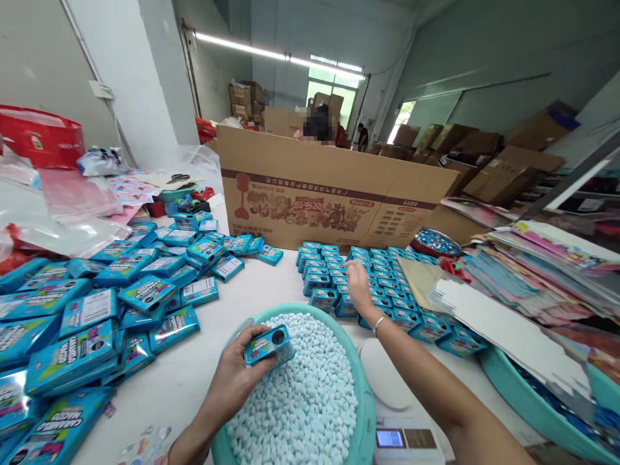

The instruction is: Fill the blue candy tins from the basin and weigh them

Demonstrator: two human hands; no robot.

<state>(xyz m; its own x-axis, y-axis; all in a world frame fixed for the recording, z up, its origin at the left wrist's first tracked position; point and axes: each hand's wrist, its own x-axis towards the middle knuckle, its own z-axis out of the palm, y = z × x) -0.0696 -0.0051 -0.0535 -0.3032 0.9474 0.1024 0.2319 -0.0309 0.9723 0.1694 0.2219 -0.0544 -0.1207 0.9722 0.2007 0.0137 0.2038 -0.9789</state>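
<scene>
My left hand (237, 368) is closed around a blue candy tin (267, 347), tilted so that a dark round opening shows at its end. Below it sits a turquoise basin (364, 394) filled with small pale blue candies (310, 387). My right hand (357, 284) reaches over rows of upright blue tins (320, 270), its fingertips at the near rows. Whether those fingers pinch something is too small to make out. A pile of closed-looking blue tins (145, 294) lies on the left.
A digital scale (407, 439) with a round white plate (385, 374) stands right of the basin. An upright cardboard sheet (310, 194) spans the back. Paper stacks (552, 258), a metal bowl (436, 241) and another turquoise basin (513, 394) are at right. Behind the cardboard, a person (318, 126) is partly visible.
</scene>
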